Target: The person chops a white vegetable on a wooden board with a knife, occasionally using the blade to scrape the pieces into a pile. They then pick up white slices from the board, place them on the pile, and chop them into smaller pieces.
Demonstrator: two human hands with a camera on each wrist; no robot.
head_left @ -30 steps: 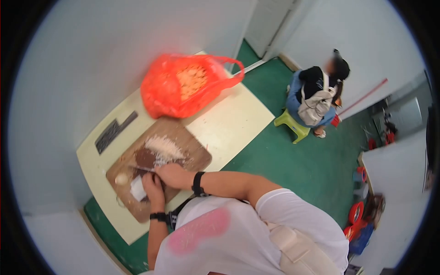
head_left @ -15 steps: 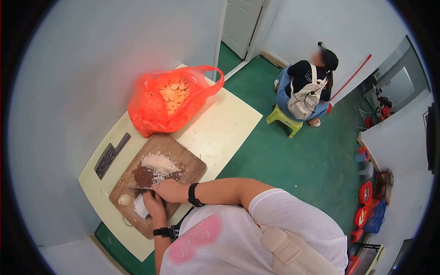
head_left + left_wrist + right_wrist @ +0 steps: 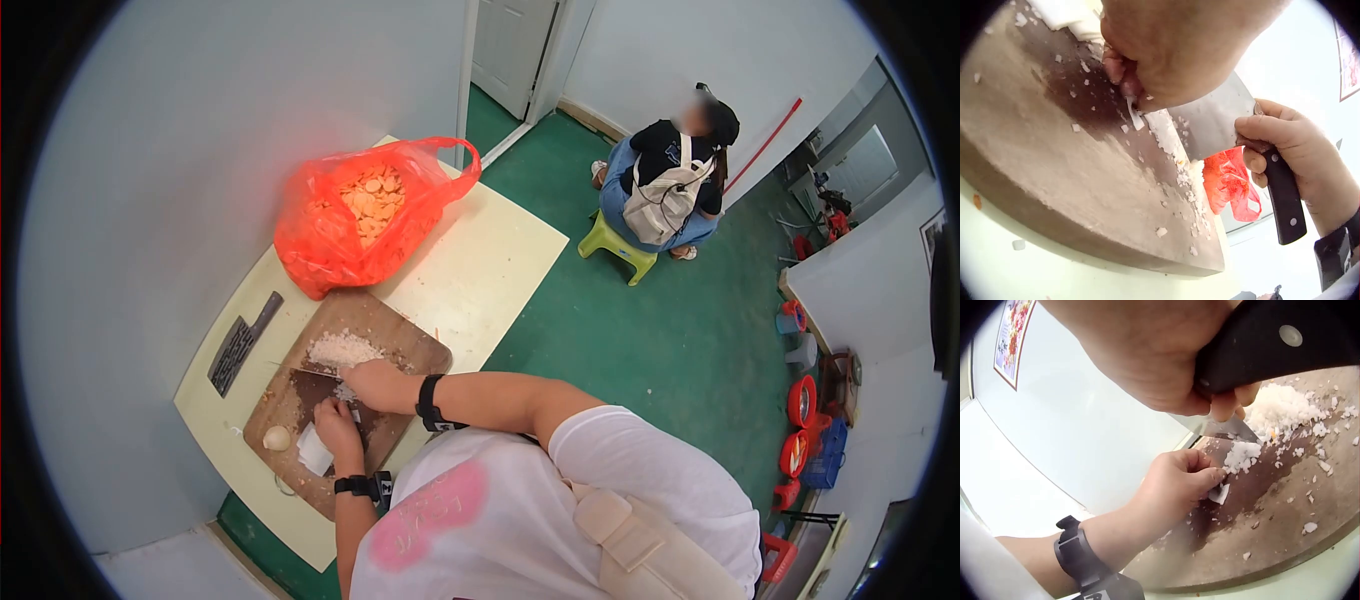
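Note:
My right hand grips the black handle of a cleaver, its broad blade over the wooden cutting board. Between thumb and fingertips my left hand pinches a small white strip, low over the board's wet, dark patch. Finely chopped white bits are heaped just beyond the blade. Beside the left hand lie larger white slabs, partly hidden by it. A round, pale piece sits close to the board's left edge.
A second, dark-bladed cleaver lies on the pale table left of the board. Behind the board stands a red plastic bag of orange round slices. A person sits on a green stool across the floor.
The right hand and cleaver have moved away from the white slabs toward the chopped heap. The left hand has shifted slightly off the slabs. The head view has turned a little.

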